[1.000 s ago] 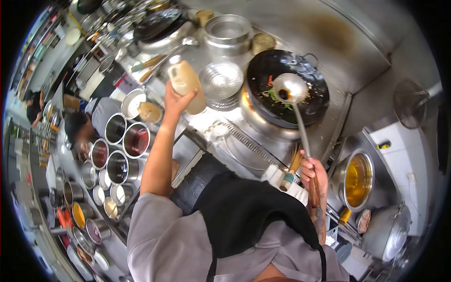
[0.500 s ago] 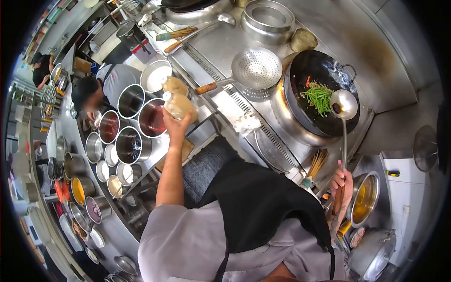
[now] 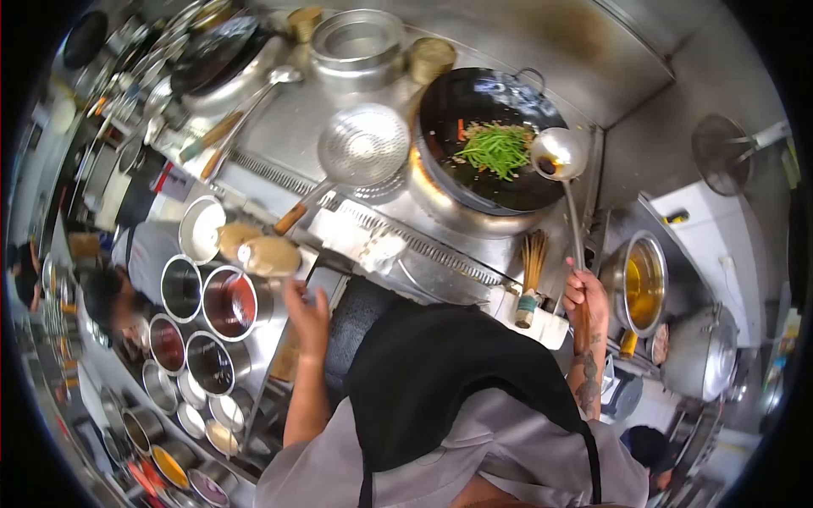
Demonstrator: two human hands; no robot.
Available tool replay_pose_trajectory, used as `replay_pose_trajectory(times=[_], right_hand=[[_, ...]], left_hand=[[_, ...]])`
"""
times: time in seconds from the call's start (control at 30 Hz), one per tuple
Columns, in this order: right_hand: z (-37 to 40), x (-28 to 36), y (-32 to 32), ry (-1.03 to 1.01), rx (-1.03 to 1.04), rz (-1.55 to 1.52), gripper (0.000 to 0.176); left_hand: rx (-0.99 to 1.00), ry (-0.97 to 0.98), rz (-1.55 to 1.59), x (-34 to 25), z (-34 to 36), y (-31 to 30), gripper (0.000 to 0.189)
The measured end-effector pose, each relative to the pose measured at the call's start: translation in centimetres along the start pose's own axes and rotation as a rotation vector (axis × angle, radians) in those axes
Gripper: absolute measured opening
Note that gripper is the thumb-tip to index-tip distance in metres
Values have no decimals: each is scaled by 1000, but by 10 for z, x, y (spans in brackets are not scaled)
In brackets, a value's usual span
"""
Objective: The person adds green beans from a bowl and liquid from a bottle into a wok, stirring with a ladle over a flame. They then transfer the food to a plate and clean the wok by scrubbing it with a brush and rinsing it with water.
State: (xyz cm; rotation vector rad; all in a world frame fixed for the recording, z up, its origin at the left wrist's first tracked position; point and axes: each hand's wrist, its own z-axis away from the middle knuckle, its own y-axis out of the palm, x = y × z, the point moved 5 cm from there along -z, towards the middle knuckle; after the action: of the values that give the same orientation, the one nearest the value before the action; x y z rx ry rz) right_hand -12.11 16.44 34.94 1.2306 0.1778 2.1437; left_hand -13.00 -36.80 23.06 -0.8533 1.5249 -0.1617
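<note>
My left hand (image 3: 308, 320) is open with its fingers apart, just below a plastic bottle (image 3: 273, 256) of pale brown liquid, and holds nothing. A second similar bottle (image 3: 237, 240) stands beside it. My right hand (image 3: 588, 296) is closed around the wooden handle of a metal ladle (image 3: 561, 153). Dark liquid lies in the ladle's bowl, which is over the right side of a black wok (image 3: 449, 106). Inside the wok are green beans (image 3: 500, 151), with minced bits and red pieces beside them.
A perforated strainer (image 3: 362, 144) lies left of the wok. Metal pots (image 3: 229, 303) of sauces stand at the left. A bamboo brush (image 3: 530, 275), a white cloth (image 3: 360, 240) and a bowl of yellow liquid (image 3: 641, 284) are nearby. Other people stand at left and lower right.
My left hand has let go of the bottle and drawn back below it. The camera view has turned. My right hand still holds the ladle over the wok.
</note>
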Motion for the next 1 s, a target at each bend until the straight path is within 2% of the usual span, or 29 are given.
replay_pose_trajectory(times=[0.03,0.1,0.17,0.23,0.27,0.3,0.37,0.43,0.47,0.53,0.57,0.63,0.67,0.7,0.77,0.8,0.9,0.97,1.0], right_hand=[[-2,0,0,4,0,22,29],[-8,2,6,-20,-44,67,29],[-14,2,15,-35,-79,115,28],[-21,7,22,-101,-114,376,28],[-29,8,19,-169,-118,516,27],[-28,7,21,-177,-129,507,27],[-25,9,32,-347,-128,762,28],[-25,5,17,-412,-137,758,34],[-26,6,3,-528,-202,960,40],[-5,15,8,-547,-220,1062,48],[6,20,11,-557,-229,1113,52],[21,26,20,-493,-182,1298,51],[13,22,9,-814,-137,1543,49],[7,23,9,-820,-138,1537,49],[-21,18,15,-496,-129,1728,42],[-42,7,10,-463,-172,1761,37],[-66,-5,26,-548,-133,1815,38],[-63,-4,16,-616,-70,1789,41],[-52,3,15,-623,5,1730,42]], left_hand=[[20,21,11,-6,-6,16,69],[227,465,-95,-39,-9,56,74],[265,486,-207,-67,-19,78,78],[288,507,-321,-82,-28,95,82],[394,452,-395,-81,-32,109,86],[501,397,-470,-79,-35,121,90],[564,383,-528,-80,-39,136,92],[620,371,-643,-72,-41,153,87],[627,377,-642,-69,-44,162,87],[674,254,-580,-47,-50,180,81],[683,259,-581,-33,-55,185,81],[620,245,-162,-36,-68,175,66],[567,36,38,-29,-69,168,57],[564,42,36,-42,-71,158,57],[755,-466,734,-54,-62,150,53],[746,-456,736,-70,-59,138,53],[797,-502,871,-105,-35,116,51],[643,-600,1020,-105,-21,106,45],[646,-641,979,-89,-14,107,41]])
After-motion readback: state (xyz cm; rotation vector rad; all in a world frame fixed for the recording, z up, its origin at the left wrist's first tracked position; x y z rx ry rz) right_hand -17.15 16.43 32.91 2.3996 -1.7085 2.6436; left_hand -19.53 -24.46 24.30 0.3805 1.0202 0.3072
